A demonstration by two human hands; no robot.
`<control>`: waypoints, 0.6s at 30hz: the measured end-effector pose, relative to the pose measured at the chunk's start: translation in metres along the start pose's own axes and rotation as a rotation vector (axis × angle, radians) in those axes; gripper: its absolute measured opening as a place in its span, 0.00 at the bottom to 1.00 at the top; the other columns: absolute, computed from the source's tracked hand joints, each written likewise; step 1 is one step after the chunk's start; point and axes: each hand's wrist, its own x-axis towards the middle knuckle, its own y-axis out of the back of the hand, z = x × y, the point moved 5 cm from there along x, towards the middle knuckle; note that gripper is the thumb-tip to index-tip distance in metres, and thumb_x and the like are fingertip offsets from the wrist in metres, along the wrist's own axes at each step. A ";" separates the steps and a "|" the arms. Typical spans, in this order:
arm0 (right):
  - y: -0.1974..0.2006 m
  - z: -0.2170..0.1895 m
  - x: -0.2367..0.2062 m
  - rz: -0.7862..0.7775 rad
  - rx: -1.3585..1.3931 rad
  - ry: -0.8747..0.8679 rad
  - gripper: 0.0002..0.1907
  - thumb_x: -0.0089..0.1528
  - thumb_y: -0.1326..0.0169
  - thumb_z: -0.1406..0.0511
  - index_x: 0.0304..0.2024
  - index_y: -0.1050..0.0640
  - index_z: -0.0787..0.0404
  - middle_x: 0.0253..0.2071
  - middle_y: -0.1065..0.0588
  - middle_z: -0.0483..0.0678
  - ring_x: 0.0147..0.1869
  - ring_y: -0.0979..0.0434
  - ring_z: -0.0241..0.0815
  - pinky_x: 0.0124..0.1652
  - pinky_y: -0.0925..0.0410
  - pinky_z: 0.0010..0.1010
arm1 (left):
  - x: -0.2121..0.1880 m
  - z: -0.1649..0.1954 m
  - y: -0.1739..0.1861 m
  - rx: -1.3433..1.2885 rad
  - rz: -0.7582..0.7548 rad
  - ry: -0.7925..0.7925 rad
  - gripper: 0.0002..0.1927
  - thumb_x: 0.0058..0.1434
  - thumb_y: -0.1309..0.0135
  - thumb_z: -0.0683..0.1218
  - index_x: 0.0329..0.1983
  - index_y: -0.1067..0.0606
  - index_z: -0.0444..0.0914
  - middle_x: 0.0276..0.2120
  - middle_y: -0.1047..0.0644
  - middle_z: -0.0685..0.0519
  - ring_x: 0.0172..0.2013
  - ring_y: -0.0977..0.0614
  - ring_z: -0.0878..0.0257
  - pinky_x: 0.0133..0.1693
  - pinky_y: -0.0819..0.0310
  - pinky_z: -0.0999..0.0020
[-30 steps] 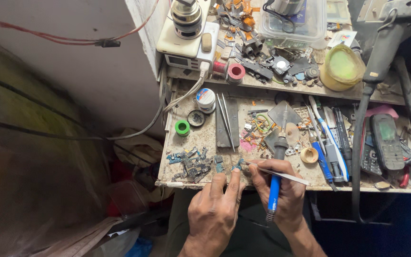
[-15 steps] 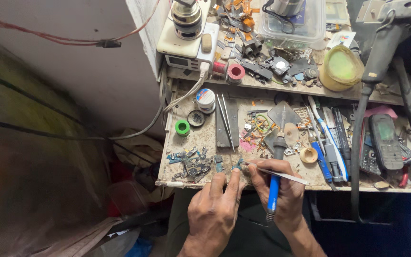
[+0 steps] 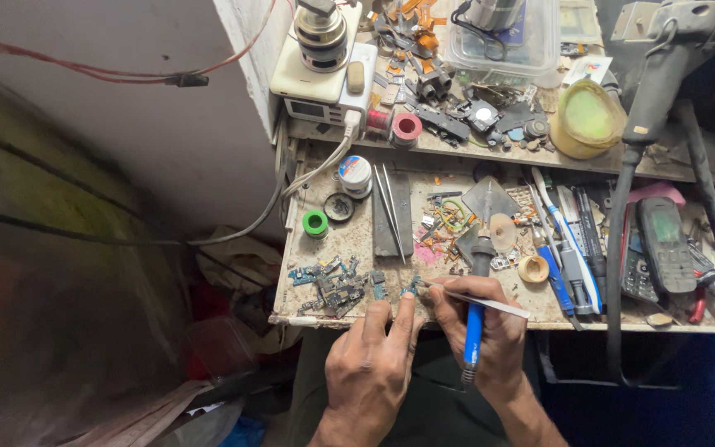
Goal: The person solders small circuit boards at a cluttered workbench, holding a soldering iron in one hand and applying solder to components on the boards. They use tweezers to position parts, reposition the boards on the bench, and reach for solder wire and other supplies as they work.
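Note:
My left hand (image 3: 371, 364) rests at the front edge of the cluttered workbench (image 3: 349, 236), fingertips pressing on a small blue circuit board (image 3: 411, 288). My right hand (image 3: 482, 327) holds metal tweezers (image 3: 477, 300) whose tips reach the same small board, and a blue-handled soldering iron (image 3: 475, 319) lies across that hand, pointing away from me. A heap of small circuit-board pieces (image 3: 328, 281) lies just left of my left hand.
A flat steel plate with tweezers (image 3: 392, 217), a green tape roll (image 3: 315, 223), a round tin (image 3: 355, 172), pens and tools (image 3: 577, 248), and an old mobile phone (image 3: 664, 244) cover the bench. Behind stand a white power unit (image 3: 320, 79), a yellow-green bowl (image 3: 587, 116) and a plastic box (image 3: 506, 33). Black cables (image 3: 618, 273) hang right.

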 end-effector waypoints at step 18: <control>0.002 0.011 -0.005 0.003 0.042 0.009 0.11 0.62 0.38 0.72 0.44 0.27 0.63 0.38 0.19 0.48 0.34 0.22 0.27 0.33 0.28 0.19 | -0.002 0.005 -0.007 0.011 0.021 -0.004 0.17 0.65 0.42 0.51 0.53 0.21 0.39 0.39 0.25 0.51 0.31 0.21 0.59 0.30 0.26 0.65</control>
